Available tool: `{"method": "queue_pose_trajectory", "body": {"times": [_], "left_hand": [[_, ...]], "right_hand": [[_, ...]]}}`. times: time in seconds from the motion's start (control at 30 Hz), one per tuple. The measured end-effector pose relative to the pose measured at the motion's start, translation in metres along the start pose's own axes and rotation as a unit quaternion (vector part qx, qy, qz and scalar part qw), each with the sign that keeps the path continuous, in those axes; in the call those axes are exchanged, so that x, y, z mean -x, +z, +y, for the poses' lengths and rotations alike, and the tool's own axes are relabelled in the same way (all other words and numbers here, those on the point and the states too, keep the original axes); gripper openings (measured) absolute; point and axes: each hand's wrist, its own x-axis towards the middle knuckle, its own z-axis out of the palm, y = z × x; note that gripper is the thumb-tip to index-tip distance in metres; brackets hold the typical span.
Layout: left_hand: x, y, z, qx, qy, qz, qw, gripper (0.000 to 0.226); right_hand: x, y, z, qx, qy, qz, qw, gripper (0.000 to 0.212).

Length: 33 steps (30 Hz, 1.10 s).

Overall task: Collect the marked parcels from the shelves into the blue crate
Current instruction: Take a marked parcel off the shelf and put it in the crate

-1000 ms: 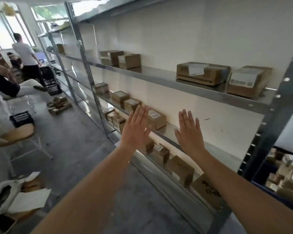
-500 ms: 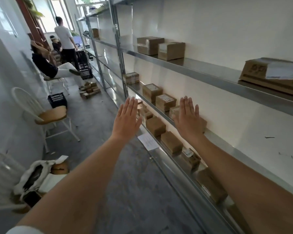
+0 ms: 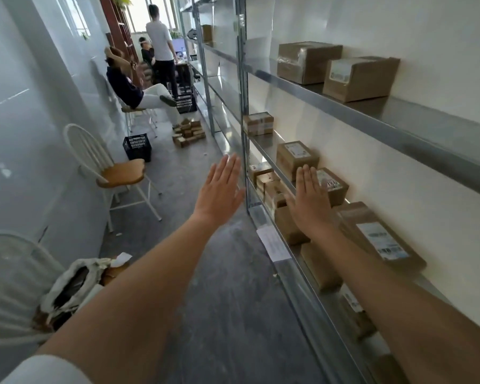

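Both my arms reach forward, palms down and empty. My left hand (image 3: 219, 191) hovers flat over the aisle floor, just left of a shelf upright (image 3: 243, 112). My right hand (image 3: 311, 199) is spread in front of the middle shelf (image 3: 269, 155), over brown parcels. A parcel with red handwriting (image 3: 333, 187) sits just beyond its fingers, and a labelled parcel (image 3: 298, 157) stands behind that. A long parcel with a printed label (image 3: 380, 239) lies to the right of my wrist. Two larger parcels (image 3: 360, 77) rest on the upper shelf. No blue crate is visible.
Metal shelving runs along the right wall. A white chair with a wooden seat (image 3: 117, 173) and a dark crate (image 3: 137, 146) stand on the left. A seated person (image 3: 135, 87) and a standing person (image 3: 161, 48) are down the aisle, near a pile of small boxes (image 3: 189, 133). Bags (image 3: 75, 286) lie at lower left.
My view has swung left along the aisle, so the shelves now run down the right side. Both hands stay flat and empty, and more of the chairs and people has come into view.
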Motion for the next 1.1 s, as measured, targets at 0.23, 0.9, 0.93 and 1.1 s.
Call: {"method": "queue_pose_trajectory", "body": {"times": [0.23, 0.9, 0.93, 1.1], "left_hand": [[-0.072, 0.07, -0.087, 0.011, -0.035, -0.017, 0.999, 0.067], [-0.313, 0.232, -0.236, 0.03, 0.029, -0.08, 0.996, 0.067], [-0.322, 0.239, -0.243, 0.028, 0.029, -0.084, 0.996, 0.068], [-0.374, 0.268, -0.281, 0.05, 0.013, -0.086, 0.995, 0.067]], "right_hand": [[-0.118, 0.074, -0.046, -0.034, -0.02, -0.003, 0.999, 0.068], [-0.383, 0.219, -0.079, -0.022, 0.043, -0.077, 0.996, 0.072], [-0.395, 0.223, -0.079, -0.017, 0.04, -0.082, 0.996, 0.071], [-0.457, 0.249, -0.087, -0.032, 0.053, -0.097, 0.993, 0.072]]}}
